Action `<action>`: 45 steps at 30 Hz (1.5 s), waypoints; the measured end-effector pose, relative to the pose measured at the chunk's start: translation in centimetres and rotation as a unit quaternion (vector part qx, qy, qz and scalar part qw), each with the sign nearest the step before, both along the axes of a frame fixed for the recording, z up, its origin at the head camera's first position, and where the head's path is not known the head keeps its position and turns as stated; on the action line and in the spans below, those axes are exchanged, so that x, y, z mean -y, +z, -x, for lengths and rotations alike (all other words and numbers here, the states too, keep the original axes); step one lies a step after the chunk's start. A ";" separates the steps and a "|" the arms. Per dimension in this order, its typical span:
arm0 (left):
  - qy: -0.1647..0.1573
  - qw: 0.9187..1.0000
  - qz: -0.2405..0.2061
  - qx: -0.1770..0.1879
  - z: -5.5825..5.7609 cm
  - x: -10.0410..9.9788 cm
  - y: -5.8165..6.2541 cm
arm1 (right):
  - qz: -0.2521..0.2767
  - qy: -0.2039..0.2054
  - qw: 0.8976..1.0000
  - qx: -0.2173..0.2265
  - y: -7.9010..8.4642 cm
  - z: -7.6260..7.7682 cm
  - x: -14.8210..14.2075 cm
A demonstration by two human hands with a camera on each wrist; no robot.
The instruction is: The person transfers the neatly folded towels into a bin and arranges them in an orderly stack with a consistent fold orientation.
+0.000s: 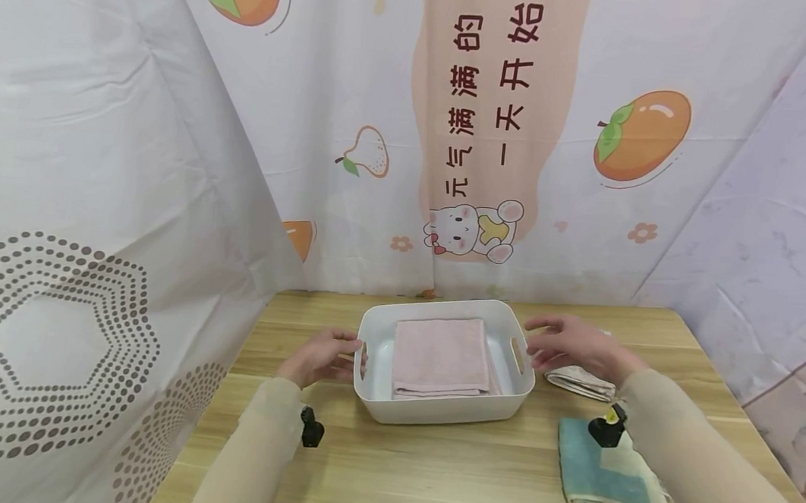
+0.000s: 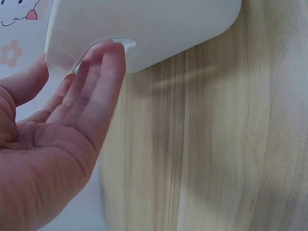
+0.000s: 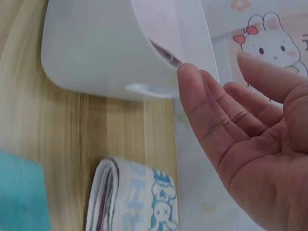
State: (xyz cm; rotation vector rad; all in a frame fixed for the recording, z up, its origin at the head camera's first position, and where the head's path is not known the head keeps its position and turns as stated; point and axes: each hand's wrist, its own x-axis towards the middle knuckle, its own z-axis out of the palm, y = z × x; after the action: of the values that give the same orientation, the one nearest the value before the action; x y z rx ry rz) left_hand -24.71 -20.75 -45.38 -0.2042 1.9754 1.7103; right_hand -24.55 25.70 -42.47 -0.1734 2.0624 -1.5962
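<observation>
A white plastic basket [image 1: 429, 414] stands on the wooden table, with a folded pink towel [image 1: 438, 356] lying inside it. At its left end is my left hand [image 1: 325, 356]; in the left wrist view the fingers [image 2: 108, 82] reach straight to the handle cutout, the thumb apart from them. Whether their tips pass through the hole is hard to tell. Beside the opposite handle hole hovers my right hand [image 1: 572, 345], fingers [image 3: 199, 98] loosely extended and tips close to the basket's wall. Neither hand grips anything.
To the right, a folded patterned towel [image 1: 579, 382] lies partly under my right hand. Nearer to me is a folded blue-green and cream towel [image 1: 597, 467], partly covered by my right forearm. A printed curtain [image 1: 378, 205] hangs behind the table [image 1: 432, 473].
</observation>
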 end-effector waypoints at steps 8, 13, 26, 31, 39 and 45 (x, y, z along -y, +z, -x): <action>0.001 1.000 -0.022 0.005 0.2 -0.1 -0.2 | -0.013 0.004 1.000 0.000 -0.2 -0.6 -2.3; -0.002 1.000 -0.026 0.010 0.2 -0.1 -0.3 | -0.044 0.007 0.999 0.003 -1.0 -0.9 -3.9; -0.024 0.999 -0.021 0.019 0.3 0.3 -0.4 | -0.068 -0.010 0.997 0.041 -2.9 -2.5 -8.1; -0.032 0.999 -0.023 0.021 0.2 0.4 -0.4 | -0.087 -0.006 0.995 0.039 -3.9 -3.2 -9.8; -0.035 0.999 -0.031 0.019 0.3 0.5 -0.6 | -0.089 -0.007 0.994 0.057 -5.4 -4.2 -12.4; -0.039 0.998 -0.035 0.022 0.3 0.6 -0.7 | -0.107 -0.012 0.991 0.075 -6.4 -4.9 -13.5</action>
State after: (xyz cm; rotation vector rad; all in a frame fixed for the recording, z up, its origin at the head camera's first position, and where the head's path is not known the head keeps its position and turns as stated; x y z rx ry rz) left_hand -25.06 -21.34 -46.10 -0.1360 1.8634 1.7075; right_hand -19.66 39.22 -48.83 0.0463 2.1063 -1.3453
